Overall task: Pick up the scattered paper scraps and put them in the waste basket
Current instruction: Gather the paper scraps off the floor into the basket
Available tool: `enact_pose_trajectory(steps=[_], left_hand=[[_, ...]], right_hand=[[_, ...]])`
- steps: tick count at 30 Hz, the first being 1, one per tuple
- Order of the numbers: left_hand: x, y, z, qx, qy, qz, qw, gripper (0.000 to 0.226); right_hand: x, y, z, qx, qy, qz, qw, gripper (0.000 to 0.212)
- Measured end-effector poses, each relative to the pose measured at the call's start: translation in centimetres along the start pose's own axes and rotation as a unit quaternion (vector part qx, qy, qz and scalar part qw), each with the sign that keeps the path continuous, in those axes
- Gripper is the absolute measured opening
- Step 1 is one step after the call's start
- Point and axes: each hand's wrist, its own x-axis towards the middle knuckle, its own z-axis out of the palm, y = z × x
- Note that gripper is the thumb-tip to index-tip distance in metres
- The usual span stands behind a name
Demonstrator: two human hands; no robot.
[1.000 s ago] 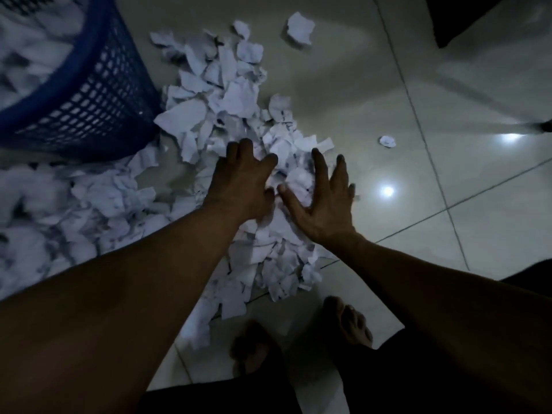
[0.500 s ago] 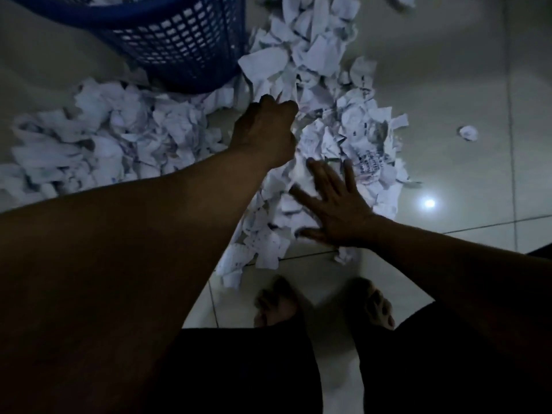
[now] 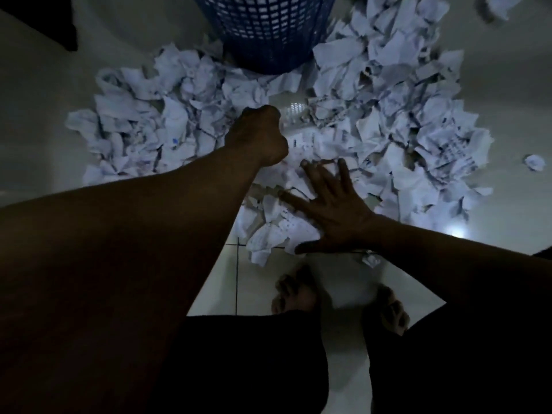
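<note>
Tiled floor [image 3: 41, 138], dim light. Paper scraps [image 3: 403, 130] cover most of it in one wide heap, torn and crumpled, banked against the foot of the waste basket [image 3: 265, 31] on both sides. Nearly all the task's stuff is on the floor. The basket is blue mesh at top centre with its rim out of frame, so I can't see what's inside.

My left hand [image 3: 257, 135] reaches furthest and is down in the heap just short of the basket. Its fingers are curled under like a fist with the knuckles up. The palm side is hidden, so I can't tell if it's got a handful.

My right hand [image 3: 331, 210] lies flat on the near edge of the heap. Its fingers [image 3: 343, 171] are spread wide and press on the paper, probably to rake loose bits inward into one grab.

My bare feet [image 3: 294, 294] are just behind the heap, since I'm bending over it. One stray crumpled scrap [image 3: 534, 162] sits apart at right and needs its own reach. A tiny scrap [image 3: 370, 259] lies by my right wrist.
</note>
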Motion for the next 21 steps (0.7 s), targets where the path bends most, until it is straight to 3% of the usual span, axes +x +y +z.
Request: enact_pose_trajectory(steps=[2, 4, 7, 11, 15, 17, 19, 21], left_hand=[[-0.5, -1.8, -0.3, -0.027, 0.019, -0.025, 0.999, 0.032], [-1.0, -3.4, -0.5, -0.068, 0.034, -0.048, 0.996, 0.034], [-1.9, -5.9, -1.8, -0.095, 0.072, -0.109, 0.987, 0.009], [-2.4, -7.4, -3.5, -0.156, 0.128, -0.181, 0.963, 0.007], [-2.3, -8.9, -4.0, -0.233, 0.142, -0.252, 0.928, 0.015], [-2.6, -9.5, -3.8, -0.253, 0.154, -0.27, 0.916, 0.007], [-3.2, -10.3, -3.3, -0.259, 0.164, -0.288, 0.908, 0.019], [-3.4, -11.2, -2.6, -0.252, 0.166, -0.295, 0.907, 0.01]], right_hand=[[0.6, -0.6, 1.3, -0.028, -0.023, -0.045, 0.998, 0.098], [1.3, -0.6, 2.3, -0.037, 0.008, -0.047, 0.998, 0.083], [3.1, 0.3, 2.7, -0.054, 0.092, 0.023, 0.994, 0.064], [4.4, 1.2, 0.1, -0.047, 0.097, 0.092, 0.99, 0.059], [4.7, -1.9, -0.8, -0.011, 0.082, -0.03, 0.996, 0.063], [4.9, -4.0, 0.1, -0.01, 0.059, -0.111, 0.992, 0.07], [5.1, -5.6, 1.5, -0.015, 0.043, -0.175, 0.984, 0.076], [5.5, -6.2, 2.6, -0.024, 0.031, -0.2, 0.979, 0.076]])
